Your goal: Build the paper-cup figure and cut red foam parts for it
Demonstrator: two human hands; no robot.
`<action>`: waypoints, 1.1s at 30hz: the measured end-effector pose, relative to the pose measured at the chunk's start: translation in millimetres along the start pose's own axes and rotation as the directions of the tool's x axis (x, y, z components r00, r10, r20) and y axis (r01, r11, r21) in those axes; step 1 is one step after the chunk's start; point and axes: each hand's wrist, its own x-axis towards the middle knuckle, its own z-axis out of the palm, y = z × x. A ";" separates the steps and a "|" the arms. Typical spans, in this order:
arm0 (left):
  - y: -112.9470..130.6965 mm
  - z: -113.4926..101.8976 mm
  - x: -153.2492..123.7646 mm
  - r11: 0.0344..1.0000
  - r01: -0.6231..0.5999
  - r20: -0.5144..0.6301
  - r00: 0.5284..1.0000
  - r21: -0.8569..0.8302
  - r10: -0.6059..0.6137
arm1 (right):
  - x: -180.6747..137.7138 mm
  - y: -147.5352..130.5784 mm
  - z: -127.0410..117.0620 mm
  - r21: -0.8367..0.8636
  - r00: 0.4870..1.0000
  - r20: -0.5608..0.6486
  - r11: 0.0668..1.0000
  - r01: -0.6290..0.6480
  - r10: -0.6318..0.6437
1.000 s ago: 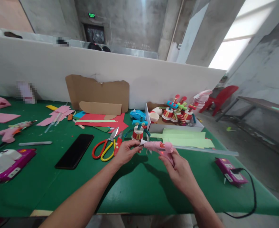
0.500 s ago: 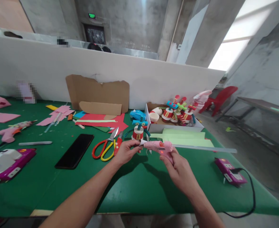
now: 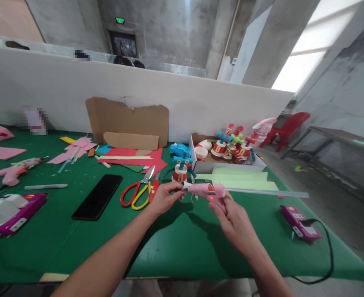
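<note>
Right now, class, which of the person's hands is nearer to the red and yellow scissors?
Left. The left hand is just right of the scissors, pinching at the glue gun nozzle; the right hand grips the gun farther right.

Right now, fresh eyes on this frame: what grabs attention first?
Dead centre, the right hand grips a pink glue gun with a long clear glue stick trailing to the right, while the left hand pinches at its nozzle. Just left of them lie red-and-yellow scissors and a black phone on the green table. Behind, a white box holds colourful paper-cup figures.
</note>
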 end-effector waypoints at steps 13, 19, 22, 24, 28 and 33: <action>-0.9 0.5 0.1 1.000 -0.001 -0.004 1.000 -0.013 0.001 | -0.1 -0.8 -0.3 -0.018 1.000 -0.010 1.000 -0.004 0.003; -0.3 0.6 0.8 1.000 -0.001 -0.012 1.000 -0.021 0.000 | 0.6 -2.1 -0.4 0.003 1.000 0.003 1.000 -0.022 0.022; -0.2 0.4 0.9 1.000 0.004 -0.010 1.000 0.001 -0.004 | 1.2 -2.3 -0.8 0.011 1.000 0.007 1.000 -0.027 0.027; -0.6 0.3 0.7 1.000 0.009 -0.009 1.000 0.011 -0.009 | 1.4 -2.3 -1.1 0.010 0.999 0.012 1.000 -0.030 0.030; -1.5 0.2 0.5 1.000 0.010 -0.010 1.000 0.003 -0.010 | 2.1 -2.9 -1.1 0.009 0.999 0.014 0.999 -0.031 0.031; -1.1 -0.1 0.5 1.000 0.010 -0.005 1.000 0.010 -0.010 | 3.2 -4.2 -0.8 0.025 0.999 0.012 0.999 -0.034 0.034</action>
